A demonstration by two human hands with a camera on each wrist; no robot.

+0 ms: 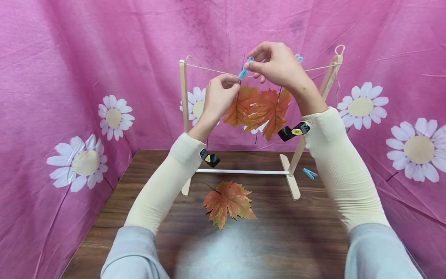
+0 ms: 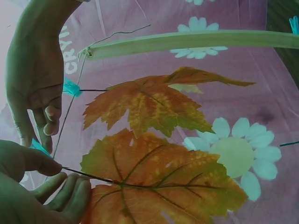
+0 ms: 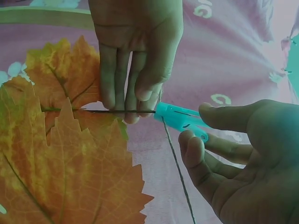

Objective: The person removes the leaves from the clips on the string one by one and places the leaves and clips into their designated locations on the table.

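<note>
Blue clothespin (image 1: pixel 242 73): being pinched between thumb and fingers of the right hand (image 1: pixel 278 64), high above the desk (image 1: pixel 115 228), meeting the rope (image 1: pixel 209 69) between the two posts (image 1: pixel 183 85); cannot tell whether already biting on it. Clamping the dark stem of the held leaf (image 1: pixel 240 108) between thumb and fingers of the left hand (image 1: pixel 221 93), just beside the clothespin. Overlapping edges with the second leaf (image 1: pixel 271 112), hanging from a second clothespin (image 2: pixel 71 87) on the rope, and leaving open room beneath, down to the white crossbar (image 1: pixel 244 171).

Loose leaf (image 1: pixel 228 203): lying on the desk in front of the crossbar, well apart from the desk's left edge. Spare clothespin (image 1: pixel 309 173): lying near the far edge, beside the right foot (image 1: pixel 290 178).

Showing white letters (image 2: pixel 70 57) on the pink cloth (image 1: pixel 383 23), sideways, reading something like CRY, running partly behind the right hand. Carrying yellow labels (image 1: pixel 297 131) on the black wrist devices (image 1: pixel 286 133), printed too small for reading.
</note>
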